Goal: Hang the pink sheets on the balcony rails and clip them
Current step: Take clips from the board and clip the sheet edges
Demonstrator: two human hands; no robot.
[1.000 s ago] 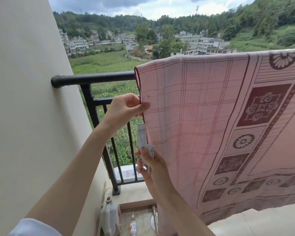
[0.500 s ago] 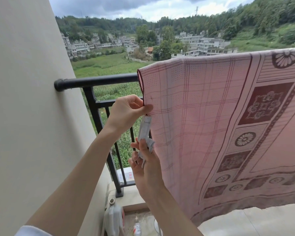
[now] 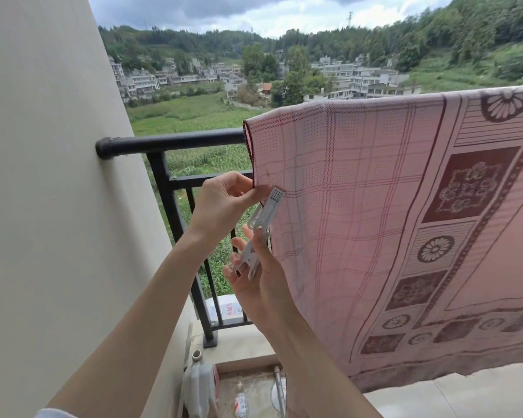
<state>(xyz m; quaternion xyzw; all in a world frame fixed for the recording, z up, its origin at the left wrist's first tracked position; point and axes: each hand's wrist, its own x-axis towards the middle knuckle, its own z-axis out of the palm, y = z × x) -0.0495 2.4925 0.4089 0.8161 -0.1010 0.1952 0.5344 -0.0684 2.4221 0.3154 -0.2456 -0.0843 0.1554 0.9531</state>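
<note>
Since the earlier frame the white clip (image 3: 261,229) is riding higher, its head now meeting the sheet edge. Left hand (image 3: 221,203) fingers are pinching the side hem of the pink sheet (image 3: 375,221); right hand (image 3: 255,277) fingers are squeezing the clip's handles. The sheet is hanging draped over the black rail (image 3: 175,143), well below which the clip is closing. Risk: biting only cloth, not rail, or slipping off the hem, letting wind lift the sheet. Count: one sheet, one clip, two hands.
</note>
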